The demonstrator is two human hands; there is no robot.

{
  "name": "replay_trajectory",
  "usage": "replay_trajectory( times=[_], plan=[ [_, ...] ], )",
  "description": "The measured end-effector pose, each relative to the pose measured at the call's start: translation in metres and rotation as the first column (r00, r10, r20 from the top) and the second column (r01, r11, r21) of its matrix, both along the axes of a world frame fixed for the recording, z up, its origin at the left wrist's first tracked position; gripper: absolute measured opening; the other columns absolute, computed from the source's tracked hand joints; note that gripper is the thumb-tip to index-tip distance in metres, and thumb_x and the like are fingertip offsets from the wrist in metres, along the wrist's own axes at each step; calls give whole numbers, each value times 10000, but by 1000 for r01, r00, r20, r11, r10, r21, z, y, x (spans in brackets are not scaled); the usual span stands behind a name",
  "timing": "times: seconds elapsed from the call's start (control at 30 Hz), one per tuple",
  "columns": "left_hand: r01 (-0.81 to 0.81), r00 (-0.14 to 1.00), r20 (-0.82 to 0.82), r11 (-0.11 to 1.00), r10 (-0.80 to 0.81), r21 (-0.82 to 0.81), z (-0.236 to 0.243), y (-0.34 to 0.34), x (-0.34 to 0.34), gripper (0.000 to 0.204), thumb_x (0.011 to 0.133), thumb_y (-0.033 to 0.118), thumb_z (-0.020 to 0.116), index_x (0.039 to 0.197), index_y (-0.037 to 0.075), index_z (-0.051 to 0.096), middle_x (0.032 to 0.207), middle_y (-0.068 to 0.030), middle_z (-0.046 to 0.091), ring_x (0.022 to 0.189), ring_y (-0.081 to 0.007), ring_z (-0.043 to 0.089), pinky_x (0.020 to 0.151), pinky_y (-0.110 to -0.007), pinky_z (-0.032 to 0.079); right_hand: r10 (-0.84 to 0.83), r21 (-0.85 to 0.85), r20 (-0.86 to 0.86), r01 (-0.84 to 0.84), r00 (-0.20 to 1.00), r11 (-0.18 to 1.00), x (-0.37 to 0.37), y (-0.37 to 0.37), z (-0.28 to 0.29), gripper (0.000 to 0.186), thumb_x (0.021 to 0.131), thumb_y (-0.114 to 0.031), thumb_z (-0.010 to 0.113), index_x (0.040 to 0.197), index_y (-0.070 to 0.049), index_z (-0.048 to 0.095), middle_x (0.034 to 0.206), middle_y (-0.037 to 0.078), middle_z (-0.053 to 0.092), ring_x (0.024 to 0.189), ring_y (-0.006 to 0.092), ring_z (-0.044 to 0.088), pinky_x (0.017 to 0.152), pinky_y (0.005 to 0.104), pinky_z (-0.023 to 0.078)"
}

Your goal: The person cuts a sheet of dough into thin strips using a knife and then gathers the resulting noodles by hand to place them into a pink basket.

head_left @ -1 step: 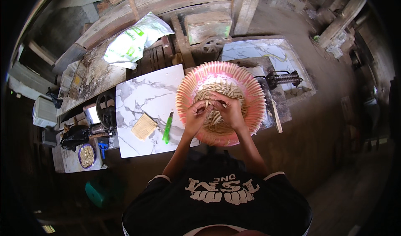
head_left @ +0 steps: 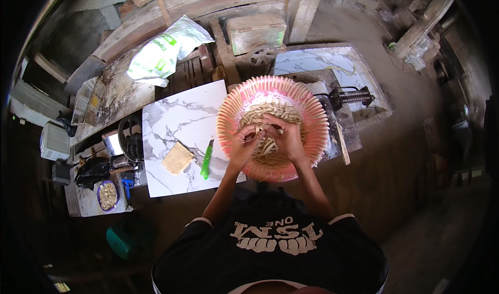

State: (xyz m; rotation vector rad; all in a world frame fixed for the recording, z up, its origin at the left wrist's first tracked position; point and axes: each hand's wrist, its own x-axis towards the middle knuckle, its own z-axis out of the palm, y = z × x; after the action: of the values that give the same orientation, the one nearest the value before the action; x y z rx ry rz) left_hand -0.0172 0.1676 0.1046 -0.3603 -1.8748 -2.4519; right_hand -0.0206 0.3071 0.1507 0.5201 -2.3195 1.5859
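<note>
A pink basin [head_left: 323, 130] stands in front of me, with pale dough strips [head_left: 275, 109] heaped inside and many more lined along its rim. Above the heap, my left hand [head_left: 243, 142] and my right hand [head_left: 287, 137] meet with bent fingers, pinching a short pale dough strip [head_left: 259, 129] between them. Left of the basin, a green-handled knife [head_left: 207, 161] lies on a white marbled board [head_left: 176, 112]. Beside the knife rests a flat square of dough [head_left: 178, 158] scored into strips.
A white and green plastic sack [head_left: 161, 60] lies on the wooden bench behind. At right stands a hand-cranked machine [head_left: 353, 96] with a coil spring, near a wooden stick [head_left: 343, 144]. A purple-rimmed bowl [head_left: 107, 195] with pale pieces sits at far left, near a handwheel [head_left: 130, 139].
The basin, board and bench appear shifted very slightly left in the view. Both hands keep nearly the same pinching pose.
</note>
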Motion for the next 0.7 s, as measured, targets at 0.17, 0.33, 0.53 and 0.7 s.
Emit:
replay_trajectory(
  times=[0.17, 0.33, 0.53, 0.7],
  plan=[
    [-120, 993, 0, 991, 120, 52, -1, 10, -3, 178, 793, -8, 543, 969, -37, 534, 854, -36, 592, 763, -43, 525, 661, -180, 440, -201, -33, -10, 200, 980, 979, 6, 26, 2, 229, 739, -20, 593, 967, -6, 591, 858, 168, 613, 794, 234, 609, 705, 292, 463],
    [-278, 961, -85, 922, 265, -269, 5, 9, -4, 220, 783, 21, 556, 997, -23, 529, 944, -98, 591, 849, -128, 562, 709, -226, 449, -239, 210, -9, 236, 971, 949, 6, 32, -6, 209, 755, -80, 577, 955, -19, 588, 778, 154, 597, 630, 262, 574, 574, 321, 449],
    [-441, 894, -265, 812, 360, -382, 10, -7, 5, 223, 788, 77, 554, 988, -22, 551, 973, -114, 585, 923, -165, 542, 813, -268, 401, -35, 201, 78, 19, 996, 979, -1, 4, -17, 244, 769, -104, 560, 1005, -42, 567, 827, 117, 585, 618, 239, 540, 547, 310, 429],
    [-575, 808, -144, 709, 572, -409, -6, -56, 34, 210, 802, 126, 541, 968, 1, 565, 889, -118, 610, 837, -174, 580, 716, -264, 438, 263, 163, 25, -263, 964, 951, -13, -62, -35, 221, 753, -93, 564, 967, -39, 568, 818, 118, 567, 652, 237, 529, 597, 314, 433]
  ],
)
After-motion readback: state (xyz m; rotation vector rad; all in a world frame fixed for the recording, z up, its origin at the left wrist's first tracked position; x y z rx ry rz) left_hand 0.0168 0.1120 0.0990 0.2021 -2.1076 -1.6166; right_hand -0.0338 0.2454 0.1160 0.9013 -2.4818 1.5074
